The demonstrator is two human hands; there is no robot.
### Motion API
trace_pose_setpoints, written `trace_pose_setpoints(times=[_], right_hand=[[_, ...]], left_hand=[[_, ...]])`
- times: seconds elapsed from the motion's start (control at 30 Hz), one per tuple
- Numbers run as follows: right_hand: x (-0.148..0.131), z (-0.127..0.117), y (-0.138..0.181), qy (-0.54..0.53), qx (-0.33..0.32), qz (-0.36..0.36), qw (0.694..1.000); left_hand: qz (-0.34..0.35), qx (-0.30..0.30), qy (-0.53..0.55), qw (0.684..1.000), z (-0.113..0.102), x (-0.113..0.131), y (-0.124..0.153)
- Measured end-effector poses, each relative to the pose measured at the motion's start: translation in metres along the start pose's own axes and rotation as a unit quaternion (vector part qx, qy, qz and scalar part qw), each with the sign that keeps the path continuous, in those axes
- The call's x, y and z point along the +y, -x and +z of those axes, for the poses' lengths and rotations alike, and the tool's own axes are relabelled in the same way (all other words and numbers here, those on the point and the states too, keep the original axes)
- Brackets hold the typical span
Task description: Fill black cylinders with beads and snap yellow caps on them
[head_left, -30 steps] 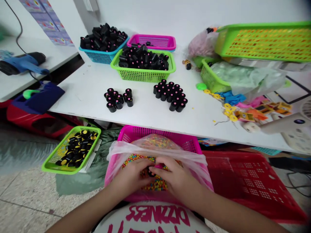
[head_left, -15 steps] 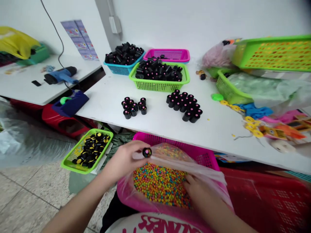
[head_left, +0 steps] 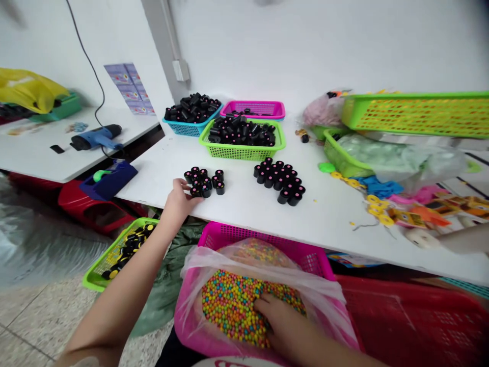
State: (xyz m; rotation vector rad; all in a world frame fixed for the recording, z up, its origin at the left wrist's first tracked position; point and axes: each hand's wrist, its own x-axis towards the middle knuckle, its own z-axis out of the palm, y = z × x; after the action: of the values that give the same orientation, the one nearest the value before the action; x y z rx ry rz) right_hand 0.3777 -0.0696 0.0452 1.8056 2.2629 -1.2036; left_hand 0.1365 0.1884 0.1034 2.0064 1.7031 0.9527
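My left hand (head_left: 180,199) reaches over the table's front edge, its thumb and fingers closed around a small black cylinder (head_left: 195,191) with a pink dot on top. That piece stands at the near left of a small cluster of similar black cylinders (head_left: 219,184). My right hand (head_left: 277,316) is in an open clear plastic bag (head_left: 321,285), fingers curled and tips sunk among small multicoloured beads (head_left: 229,300). The bag sits in a pink basket (head_left: 324,265) below the table edge. A larger group of black cylinders (head_left: 280,178) stands upright to the right.
Black cylinders fill a green basket (head_left: 244,152) and a blue basket (head_left: 183,127) at the back. Yellow-and-black pieces lie in a green basket (head_left: 95,272) at lower left. A heat gun (head_left: 97,137) rests on the left table. Another person's arm (head_left: 464,239) enters at right.
My left hand has moved from above the bag up to the small cluster, taking a black cylinder there. My right hand has shifted left within the beads. The view has tilted slightly.
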Motion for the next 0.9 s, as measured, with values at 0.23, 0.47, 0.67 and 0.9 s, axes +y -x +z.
trace_pose_setpoints(times=[0.23,0.47,0.67,0.9], right_hand=[[0.008,0.0,-0.002,-0.077,-0.003,-0.011,0.997],[0.009,-0.004,-0.002,-0.097,-0.006,-0.016,0.995],[0.009,-0.02,0.01,-0.144,0.032,-0.019,0.989],[0.006,-0.052,0.027,-0.184,0.121,-0.032,0.975]], left_hand=[[0.26,-0.001,0.016,0.965,0.053,0.079,0.025],[0.217,-0.178,0.053,0.958,0.14,0.155,0.019],[0.231,-0.232,0.091,0.94,0.111,0.151,0.031],[0.225,-0.356,0.128,0.898,0.024,0.091,0.125]])
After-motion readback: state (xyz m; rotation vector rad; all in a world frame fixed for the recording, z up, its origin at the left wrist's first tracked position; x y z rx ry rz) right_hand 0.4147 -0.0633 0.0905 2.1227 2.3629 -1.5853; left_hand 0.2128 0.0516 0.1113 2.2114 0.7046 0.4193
